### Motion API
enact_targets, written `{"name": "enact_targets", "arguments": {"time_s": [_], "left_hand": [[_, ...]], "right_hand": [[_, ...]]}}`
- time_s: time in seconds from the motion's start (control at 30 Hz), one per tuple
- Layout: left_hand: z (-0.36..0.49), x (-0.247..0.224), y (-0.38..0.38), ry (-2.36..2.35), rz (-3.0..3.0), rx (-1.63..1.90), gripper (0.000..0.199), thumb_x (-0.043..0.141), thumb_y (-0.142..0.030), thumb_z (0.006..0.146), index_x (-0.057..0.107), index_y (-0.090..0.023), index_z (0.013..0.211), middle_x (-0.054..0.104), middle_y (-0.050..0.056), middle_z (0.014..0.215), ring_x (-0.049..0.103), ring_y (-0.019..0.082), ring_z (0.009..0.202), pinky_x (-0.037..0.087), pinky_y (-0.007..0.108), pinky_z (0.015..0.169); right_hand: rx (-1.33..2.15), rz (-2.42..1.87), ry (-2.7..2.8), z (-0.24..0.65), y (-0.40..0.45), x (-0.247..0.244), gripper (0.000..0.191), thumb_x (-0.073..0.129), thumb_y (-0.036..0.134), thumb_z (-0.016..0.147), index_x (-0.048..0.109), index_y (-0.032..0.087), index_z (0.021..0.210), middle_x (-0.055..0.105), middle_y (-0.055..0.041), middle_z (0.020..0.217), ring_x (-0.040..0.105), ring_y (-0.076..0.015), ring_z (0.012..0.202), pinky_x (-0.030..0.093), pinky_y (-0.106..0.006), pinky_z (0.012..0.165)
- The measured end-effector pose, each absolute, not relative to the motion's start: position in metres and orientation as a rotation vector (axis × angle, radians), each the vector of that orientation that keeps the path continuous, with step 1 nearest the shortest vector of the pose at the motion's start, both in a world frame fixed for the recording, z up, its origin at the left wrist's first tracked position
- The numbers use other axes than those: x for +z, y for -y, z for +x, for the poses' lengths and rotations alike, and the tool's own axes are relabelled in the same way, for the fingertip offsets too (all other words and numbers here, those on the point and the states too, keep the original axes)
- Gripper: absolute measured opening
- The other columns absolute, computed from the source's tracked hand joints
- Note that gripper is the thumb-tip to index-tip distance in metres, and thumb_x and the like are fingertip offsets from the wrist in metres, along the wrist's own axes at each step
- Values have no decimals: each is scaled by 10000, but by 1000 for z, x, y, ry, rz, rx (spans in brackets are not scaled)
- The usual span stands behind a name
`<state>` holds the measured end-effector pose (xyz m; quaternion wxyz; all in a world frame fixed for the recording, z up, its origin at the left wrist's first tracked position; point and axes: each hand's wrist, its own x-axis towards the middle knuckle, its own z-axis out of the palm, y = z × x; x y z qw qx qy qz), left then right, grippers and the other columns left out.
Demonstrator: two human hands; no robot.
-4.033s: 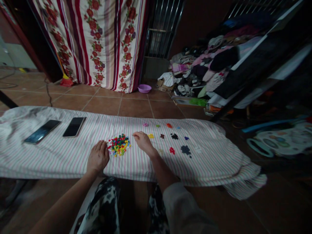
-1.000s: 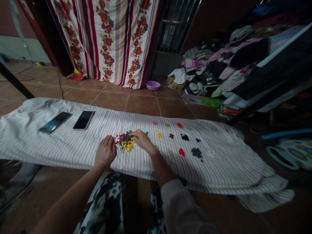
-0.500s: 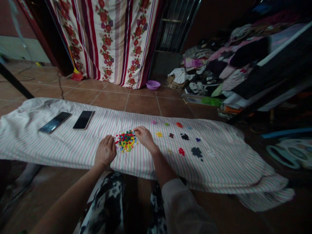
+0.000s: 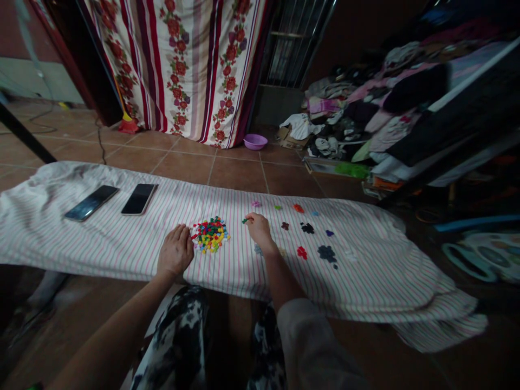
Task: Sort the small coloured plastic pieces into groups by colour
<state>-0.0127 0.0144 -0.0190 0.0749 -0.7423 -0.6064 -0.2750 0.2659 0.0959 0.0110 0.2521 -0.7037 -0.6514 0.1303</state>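
Observation:
A heap of small, many-coloured pieces (image 4: pixel 210 234) lies on a striped cloth (image 4: pixel 134 244). Against its left side, my left hand (image 4: pixel 176 251) rests flat, fingers stretched out and holding nothing visible. To the right of the heap, my right hand (image 4: pixel 259 228) is closed in a pinch at small green pieces (image 4: pixel 245 220); how many are between the fingertips and how many lie on the cloth is unclear. Small groups sorted by colour surround it, among them pink (image 4: pixel 255 204), brown (image 4: pixel 285 226), black (image 4: pixel 307 228), red (image 4: pixel 301 252) and dark grey pieces (image 4: pixel 327 253). My right hand hides the yellow group.
Two phones (image 4: pixel 139 199) lie on the left part of the cloth. Beyond it, a purple basin (image 4: pixel 255 142) stands on the tiled floor before a flowered curtain (image 4: pixel 195 70). Piled clothes (image 4: pixel 341 108) fill the back right. A red broom head (image 4: pixel 129 125) is by the doorway.
My right hand has moved right from the heap's edge, uncovering the green pieces and a blue-grey group and covering the yellow one. My left hand has stayed in place.

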Motion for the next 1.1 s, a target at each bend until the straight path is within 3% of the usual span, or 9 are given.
{"name": "enact_targets", "arguments": {"time_s": [0.47,0.63,0.97,1.1], "left_hand": [[-13,-19,-15,1777,-2216,-795,388,368,-258,949,616,-80,1188,653,202,1265,565,288,1261,459,470,1090],[-13,-19,-14,1803,-2224,-806,390,374,-262,950,618,-83,1196,647,205,1277,557,290,1272,453,476,1098],[-13,-18,-14,1756,-2196,-781,398,362,-268,956,630,-65,1168,663,198,1245,573,281,1243,457,436,1092],[-13,-19,-14,1786,-2204,-778,396,358,-274,959,624,-75,1176,651,200,1263,559,280,1262,444,447,1104]], "right_hand": [[430,-1961,1768,268,-93,20,344,470,118,905,757,209,1072,747,-78,1101,668,-184,1048,458,-258,922],[387,-1897,1753,264,-91,26,297,509,160,895,745,213,1067,726,-73,1097,664,-182,989,461,-269,908],[824,-1573,2024,243,-74,39,148,616,129,791,702,178,901,706,-15,833,631,-133,763,456,-227,722],[1146,-1613,1965,243,-68,45,253,632,77,739,674,156,976,673,12,724,609,-115,631,424,-206,598]]}}
